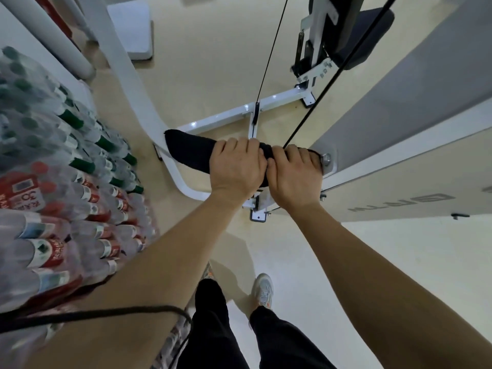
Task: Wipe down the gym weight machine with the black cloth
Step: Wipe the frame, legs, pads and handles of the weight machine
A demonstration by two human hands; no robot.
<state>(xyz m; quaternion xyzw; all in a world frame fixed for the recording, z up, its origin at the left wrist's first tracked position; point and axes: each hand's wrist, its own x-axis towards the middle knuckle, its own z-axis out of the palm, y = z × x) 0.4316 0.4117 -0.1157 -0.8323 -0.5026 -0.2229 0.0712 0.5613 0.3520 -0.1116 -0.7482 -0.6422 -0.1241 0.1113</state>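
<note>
**Both hands clamped on the cloth at the machine's frame**

We are looking down at 2 bare hands side by side. The left hand [235, 166] is curling its fingers [234, 146] fully over the black cloth [190, 153], gripping it tight. The right hand [294, 177] is touching the left and wrapping its fingers [298, 153] closed over the same cloth, beside a bolt [326, 157] on the grey shroud [399, 107] of the weight machine. The cloth is trailing out leftward past the knuckles, its free end lying against the white frame tube [127, 83]. A black cable [269, 57] is running down behind. Packs of bottled water [61, 169] are stacked at left; we are reading "30" on 1 red label. The shroud's lettering is appearing upside down, and we cannot make it out.
</note>
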